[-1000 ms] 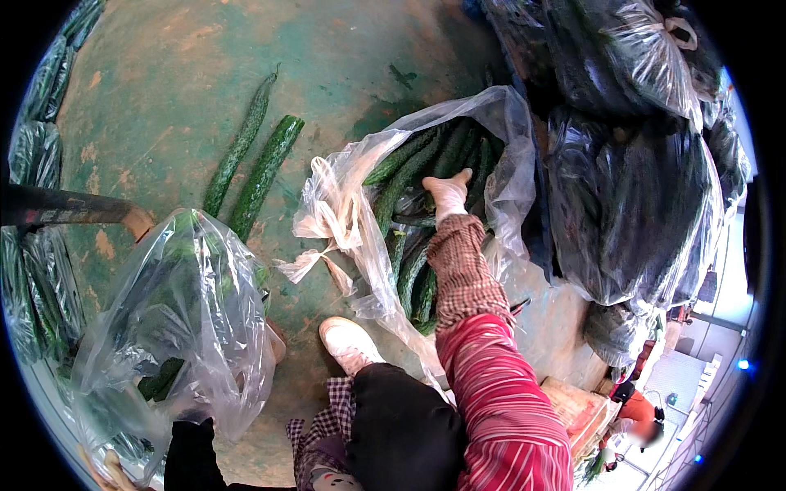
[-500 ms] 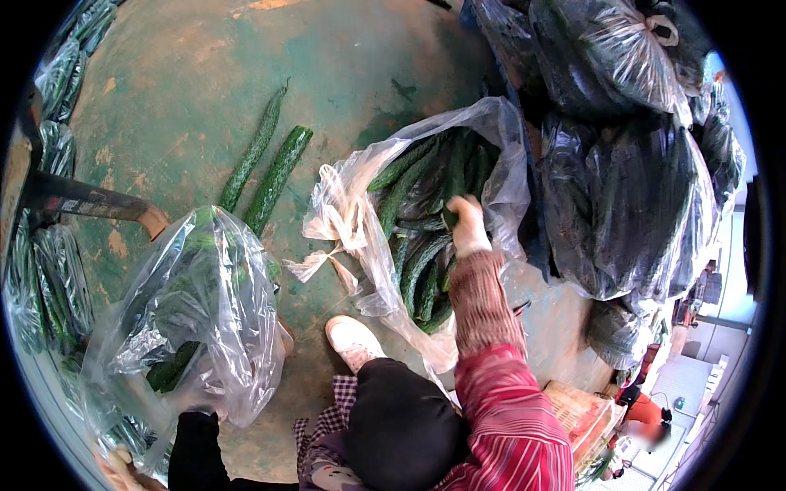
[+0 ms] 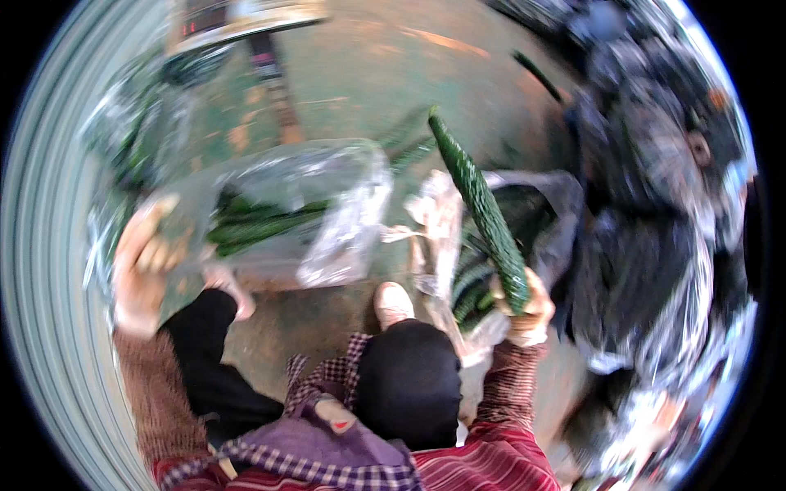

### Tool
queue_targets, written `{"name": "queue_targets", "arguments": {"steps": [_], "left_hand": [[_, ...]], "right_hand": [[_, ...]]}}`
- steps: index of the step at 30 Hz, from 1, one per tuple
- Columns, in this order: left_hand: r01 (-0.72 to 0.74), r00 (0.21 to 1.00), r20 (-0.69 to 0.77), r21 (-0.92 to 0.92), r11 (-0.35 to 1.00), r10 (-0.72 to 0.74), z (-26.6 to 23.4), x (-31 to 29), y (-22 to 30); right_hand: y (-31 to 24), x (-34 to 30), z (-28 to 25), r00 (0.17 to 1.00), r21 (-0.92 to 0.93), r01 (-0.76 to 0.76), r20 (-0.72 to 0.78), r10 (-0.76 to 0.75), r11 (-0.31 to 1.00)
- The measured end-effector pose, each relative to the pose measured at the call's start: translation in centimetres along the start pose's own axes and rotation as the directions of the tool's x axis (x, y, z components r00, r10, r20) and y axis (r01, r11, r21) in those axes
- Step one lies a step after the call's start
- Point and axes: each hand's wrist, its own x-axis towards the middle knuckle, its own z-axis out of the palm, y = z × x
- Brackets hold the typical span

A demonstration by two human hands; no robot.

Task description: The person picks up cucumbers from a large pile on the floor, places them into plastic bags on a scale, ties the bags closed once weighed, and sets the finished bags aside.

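My right hand [image 3: 530, 309] grips the thick end of a long, bumpy green cucumber [image 3: 479, 192], which slants up and away to the left. Below it, an open plastic bag [image 3: 565, 192] with a bunched pale edge holds more cucumbers [image 3: 473, 290]. On the left, my left hand [image 3: 147, 262], smeared by motion, has its fingers curled on the edge of a clear plastic bag [image 3: 348, 245]. That bag lies stretched toward the middle, with several cucumbers [image 3: 266, 225] inside.
Filled dark-looking bags [image 3: 639, 278] are piled along the right. A post [image 3: 274, 82] with a flat panel stands at the far left, near bagged cucumbers [image 3: 143, 131] by a corrugated wall [image 3: 49, 204]. One loose cucumber [image 3: 538, 76] lies far right; others lie behind the clear bag.
My right hand has lifted a cucumber out of the right-hand bag. My left hand has come into sight at the clear bag, which now lies more sideways. The whole view has turned.
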Motion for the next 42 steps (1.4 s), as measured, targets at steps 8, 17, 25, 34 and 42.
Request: {"name": "queue_targets", "arguments": {"steps": [8,17,25,34,42], "left_hand": [[0.065,0.994,0.094,-0.052,0.997,-0.06,-2.5,-1.5,1.2],[-0.031,0.999,0.032,-0.02,0.999,0.032,-2.4,0.4,0.3],[0.018,0.995,-0.101,0.234,0.972,0.006,-2.1,0.8,-3.2],[0.088,0.991,-0.125,0.313,0.945,-0.051,-0.7,-0.4,-2.9],[0.09,0.996,0.009,0.16,0.983,-0.093,-1.3,-1.8,-5.1]], "right_hand": [[-5.1,5.8,22.7,0.732,-0.627,0.155,0.591,0.337,0.763],[4.3,13.9,17.8,0.833,-0.663,0.42,0.552,-0.026,-0.62],[1.1,7.9,19.8,0.639,-0.659,0.512,0.721,-0.268,-0.551],[4.0,6.2,20.2,0.755,-0.851,0.434,0.523,-0.395,-0.298],[12.8,10.3,4.7,0.977,-0.568,0.188,0.021,-0.214,0.801]]}}
